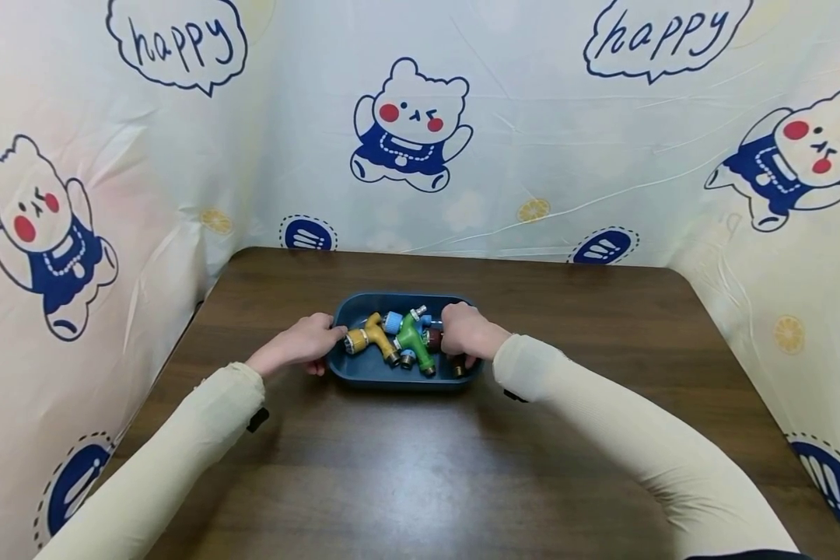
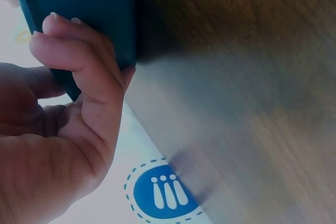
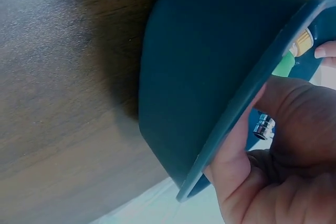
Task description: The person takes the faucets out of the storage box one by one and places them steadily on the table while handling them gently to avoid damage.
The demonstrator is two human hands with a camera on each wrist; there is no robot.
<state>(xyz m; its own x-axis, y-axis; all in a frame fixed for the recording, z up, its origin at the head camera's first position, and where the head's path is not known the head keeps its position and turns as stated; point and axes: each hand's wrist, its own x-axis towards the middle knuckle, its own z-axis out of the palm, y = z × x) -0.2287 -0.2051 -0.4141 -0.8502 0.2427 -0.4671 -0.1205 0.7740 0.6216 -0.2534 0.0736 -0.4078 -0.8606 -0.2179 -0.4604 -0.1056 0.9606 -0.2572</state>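
A dark blue oval tray (image 1: 406, 384) holds several Y-shaped pipe fittings. Its left end is gripped by my left hand (image 1: 306, 340), thumb at the rim and fingers bent against the outer wall (image 2: 107, 3). My right hand (image 1: 467, 330) reaches over the right rim, fingers down inside, around a dark red Y-shaped fitting (image 1: 433, 338); its fingertips are hidden. A brass end (image 1: 459, 365) pokes out below that hand. Left of it lie a green fitting (image 1: 411, 334), a yellow one (image 1: 374, 333) and a blue one (image 1: 393, 322) partly beneath the green.
The tray stands on a dark brown wooden table (image 1: 406, 467), nearer its far edge. A pale printed curtain (image 1: 518, 155) with cartoon bears hangs behind and along both sides. Light sleeves cover both forearms, with a dark strap piece (image 1: 257, 420) at the left wrist.
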